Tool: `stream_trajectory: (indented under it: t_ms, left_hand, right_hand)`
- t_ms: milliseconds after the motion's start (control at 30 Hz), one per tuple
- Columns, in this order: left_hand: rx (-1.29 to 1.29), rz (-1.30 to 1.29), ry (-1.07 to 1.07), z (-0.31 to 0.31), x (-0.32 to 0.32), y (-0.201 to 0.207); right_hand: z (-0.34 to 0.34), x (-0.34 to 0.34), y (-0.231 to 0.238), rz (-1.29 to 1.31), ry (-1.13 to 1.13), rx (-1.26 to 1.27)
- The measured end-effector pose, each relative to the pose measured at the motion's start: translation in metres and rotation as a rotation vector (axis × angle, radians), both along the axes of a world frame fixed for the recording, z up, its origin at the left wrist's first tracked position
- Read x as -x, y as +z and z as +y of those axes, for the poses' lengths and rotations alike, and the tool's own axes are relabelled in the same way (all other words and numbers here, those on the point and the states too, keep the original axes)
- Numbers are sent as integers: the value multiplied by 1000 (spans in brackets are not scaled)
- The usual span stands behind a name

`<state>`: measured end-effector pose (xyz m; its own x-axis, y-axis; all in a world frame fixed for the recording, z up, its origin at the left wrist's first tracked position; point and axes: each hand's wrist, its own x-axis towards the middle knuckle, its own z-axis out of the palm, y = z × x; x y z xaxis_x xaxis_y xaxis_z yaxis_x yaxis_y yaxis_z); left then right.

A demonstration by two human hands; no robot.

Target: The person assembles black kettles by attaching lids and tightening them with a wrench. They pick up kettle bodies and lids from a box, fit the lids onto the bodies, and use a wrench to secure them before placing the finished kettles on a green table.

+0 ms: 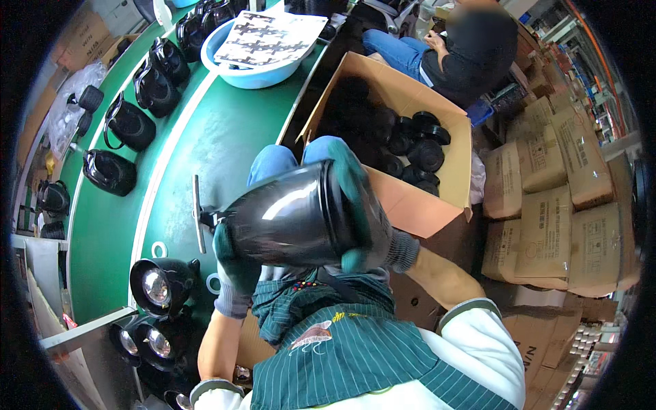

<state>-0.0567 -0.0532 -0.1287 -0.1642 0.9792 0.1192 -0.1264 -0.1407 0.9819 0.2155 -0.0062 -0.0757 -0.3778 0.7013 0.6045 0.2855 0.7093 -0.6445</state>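
Note:
A glossy black cone-shaped lamp housing (283,215) lies sideways above my lap, between both gloved hands. My left hand (234,254), in a grey and green glove, is closed around its narrow end. My right hand (359,205) wraps the wide, ribbed end from above and behind, thumb near the lower rim. A thin metal bar (198,213) stands beside the narrow end; whether it is joined to the housing I cannot tell. Near my left hand, a black lamp with a shiny reflector (158,287) sits on the green bench (225,130), close to a white ring (159,249).
An open cardboard box (410,205) of round black parts stands ahead to the right. Black handled lamp bodies (130,123) line the bench's left side. A blue basin (263,78) holds a patterned sheet. Stacked cartons (536,225) rise at right; a seated person (471,55) is beyond the box.

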Motion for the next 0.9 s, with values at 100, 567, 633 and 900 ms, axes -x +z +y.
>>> stream_trajectory:
  t_ms: [100, 567, 633, 900]
  left_hand:
    - [-121, -20, 54, -11, 8, 17]
    - [255, -677, -63, 14, -15, 63]
    - [159, -313, 86, 2, 12, 33]
    - [-172, 295, -58, 22, -21, 145]
  right_hand:
    - [-19, -9, -27, 529, 9, 870]
    - [-4, -2, 20, 234, -1, 65]
    - [-25, 3, 15, 487, -50, 498]
    - [-6, -4, -46, 793, 228, 1205]
